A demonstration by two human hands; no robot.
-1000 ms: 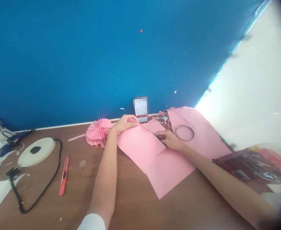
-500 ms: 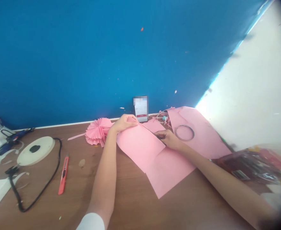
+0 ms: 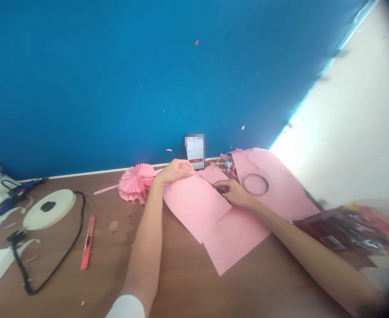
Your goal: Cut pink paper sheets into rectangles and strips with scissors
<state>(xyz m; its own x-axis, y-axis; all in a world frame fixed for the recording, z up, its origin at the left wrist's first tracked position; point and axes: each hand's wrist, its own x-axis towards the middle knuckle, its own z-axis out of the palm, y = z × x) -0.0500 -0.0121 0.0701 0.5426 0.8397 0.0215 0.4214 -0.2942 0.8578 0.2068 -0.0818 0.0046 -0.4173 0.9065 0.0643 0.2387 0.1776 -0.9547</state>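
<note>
My left hand pinches the far edge of a pink sheet of paper, which is lifted and slightly curved. My right hand is closed around dark-handled scissors, held at the sheet's right edge. Their thin blades run along that edge toward my left fingers; the paper partly hides them. Beneath and to the right lies another pink sheet, flat on the table. Close to my left wrist sits a pleated pink paper rosette.
A phone leans on the blue wall. Right of my hands, a metal ring rests on more pink paper. A red box cutter, a ribbon roll and a black cable lie left; a plastic bag lies right.
My left hand and the held sheet have shifted slightly right and toward me. The scissors stay at the sheet's right edge, with the right hand nearly still.
</note>
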